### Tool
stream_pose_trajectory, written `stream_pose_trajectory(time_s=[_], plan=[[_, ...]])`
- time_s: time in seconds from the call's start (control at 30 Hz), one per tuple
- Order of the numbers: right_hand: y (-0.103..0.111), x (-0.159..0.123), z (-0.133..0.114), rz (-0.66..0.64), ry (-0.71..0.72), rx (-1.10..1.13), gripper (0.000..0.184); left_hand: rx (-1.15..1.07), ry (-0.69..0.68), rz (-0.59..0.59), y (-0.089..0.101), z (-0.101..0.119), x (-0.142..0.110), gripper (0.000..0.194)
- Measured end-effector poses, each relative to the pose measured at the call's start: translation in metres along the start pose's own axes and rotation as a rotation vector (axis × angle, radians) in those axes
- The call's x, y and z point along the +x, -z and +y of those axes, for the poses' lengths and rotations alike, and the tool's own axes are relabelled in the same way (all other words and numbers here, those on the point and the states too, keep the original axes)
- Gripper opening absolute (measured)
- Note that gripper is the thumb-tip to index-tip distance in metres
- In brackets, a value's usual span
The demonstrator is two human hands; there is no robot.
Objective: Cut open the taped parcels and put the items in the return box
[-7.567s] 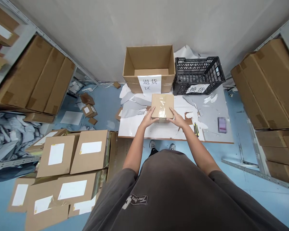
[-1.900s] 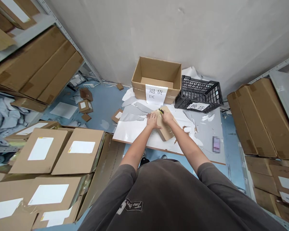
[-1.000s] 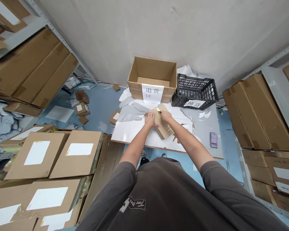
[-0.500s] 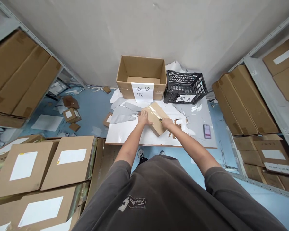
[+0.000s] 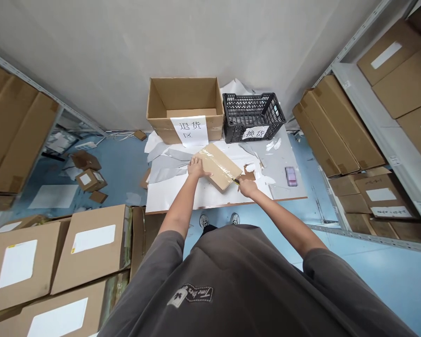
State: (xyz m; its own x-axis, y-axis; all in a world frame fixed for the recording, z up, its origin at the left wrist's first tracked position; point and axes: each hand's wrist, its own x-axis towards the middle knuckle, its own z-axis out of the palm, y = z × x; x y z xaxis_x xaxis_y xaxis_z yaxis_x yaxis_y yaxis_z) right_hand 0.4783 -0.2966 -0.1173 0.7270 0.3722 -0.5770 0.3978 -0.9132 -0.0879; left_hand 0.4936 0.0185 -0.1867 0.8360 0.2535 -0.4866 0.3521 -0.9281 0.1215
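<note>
The left hand (image 5: 197, 168) lies open, fingers spread, on the left edge of the taped cardboard box (image 5: 218, 164) on the table (image 5: 166, 197), while the right hand (image 5: 247, 187) is closed around a cutter (image 5: 235, 181) at its right end.

On the table (image 5: 284, 191), near the grey wall (image 5: 231, 37), there stands a large open carton (image 5: 159, 128), and on its front hangs a white sign (image 5: 191, 131) with Chinese characters. Just beside it, on the right, is a black plastic crate (image 5: 234, 133), which carries a smaller paper label (image 5: 255, 133). Some grey paper strips (image 5: 168, 172) lie on the left part of the table, and a phone (image 5: 291, 176) with blurred screen lies near its right edge. On the blue floor (image 5: 121, 164) at the left, there are small brown boxes (image 5: 90, 180) and a flat pale sheet (image 5: 54, 196). At the lower left, bigger cartons (image 5: 91, 260) are stacked. At the right, a metal shelf (image 5: 381, 121) holds more cartons (image 5: 331, 126)
</note>
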Motion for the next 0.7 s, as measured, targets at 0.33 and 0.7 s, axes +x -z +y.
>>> stream_pose_trajectory(time_s=[0.33,0.7], plan=[[-0.025,0.027,0.040,0.349,-0.123,0.357,0.052,0.182,-0.645,0.041,-0.006,0.037,-0.019,0.091],[-0.037,0.110,0.034,0.350,-0.058,0.605,0.063,0.309,-0.682,0.038,-0.007,0.087,-0.035,0.080]])
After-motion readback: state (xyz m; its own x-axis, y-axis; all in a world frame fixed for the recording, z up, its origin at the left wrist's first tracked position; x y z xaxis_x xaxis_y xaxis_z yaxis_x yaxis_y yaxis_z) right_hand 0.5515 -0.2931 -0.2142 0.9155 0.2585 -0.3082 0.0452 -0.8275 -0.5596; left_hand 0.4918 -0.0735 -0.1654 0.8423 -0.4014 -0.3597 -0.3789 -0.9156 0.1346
